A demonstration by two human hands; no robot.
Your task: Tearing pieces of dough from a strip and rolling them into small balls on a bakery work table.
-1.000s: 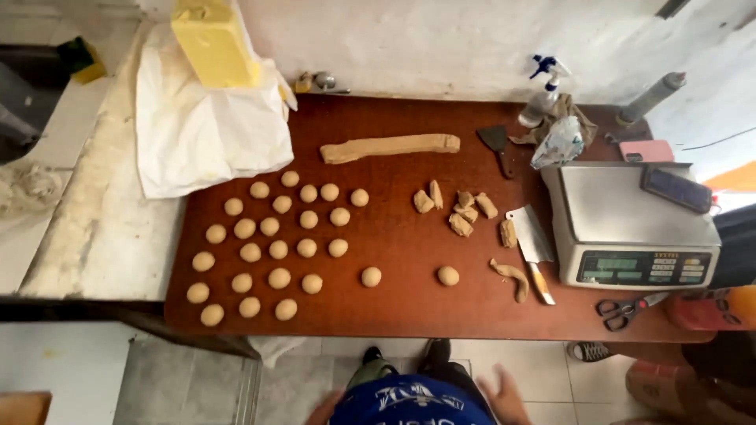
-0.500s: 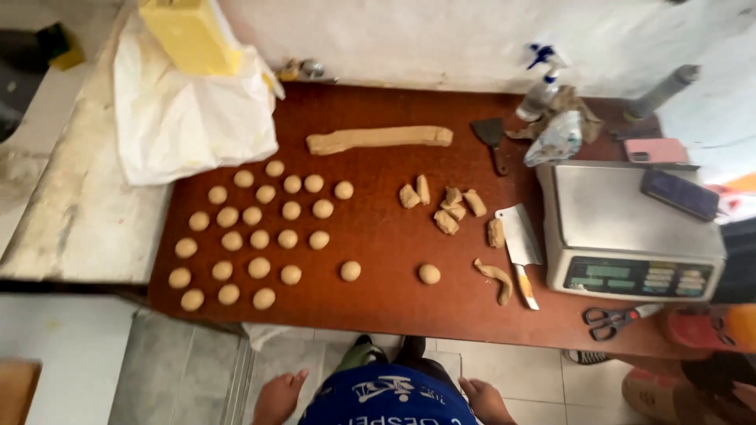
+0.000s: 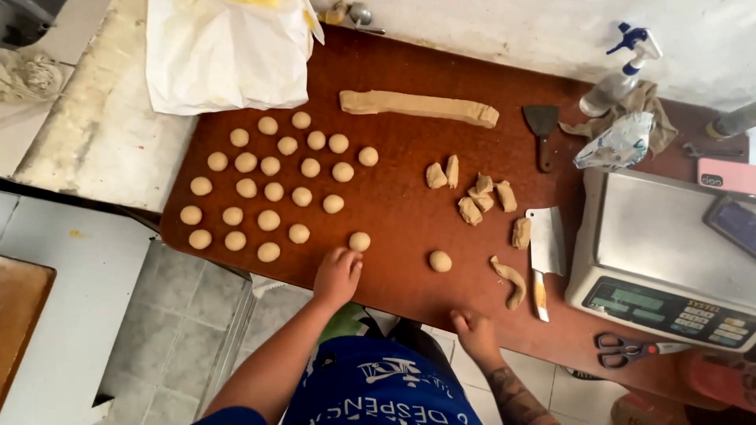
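Observation:
Several small round dough balls [image 3: 270, 191] lie in rows on the left of the brown table [image 3: 394, 212]. My left hand [image 3: 337, 275] rests on the table's front edge, fingertips just short of a lone ball [image 3: 360, 241], holding nothing. My right hand [image 3: 474, 330] sits at the front edge further right, also with nothing in it, below another lone ball [image 3: 440, 260]. A long strip of dough [image 3: 419, 105] lies at the back. Several cut dough chunks [image 3: 480, 197] sit mid-table, and a curled scrap [image 3: 510, 279] lies beside a cleaver [image 3: 545, 252].
A digital scale [image 3: 669, 252] stands at the right, with scissors [image 3: 630, 348] in front of it. A scraper [image 3: 542, 126], a spray bottle [image 3: 622, 67], a rag and a pink phone [image 3: 726, 175] are at the back right. A white plastic bag [image 3: 228, 51] lies at the back left.
The view has moved closer to the table. Both hands have come up from below the table's edge; the left hand now reaches next to the lone ball.

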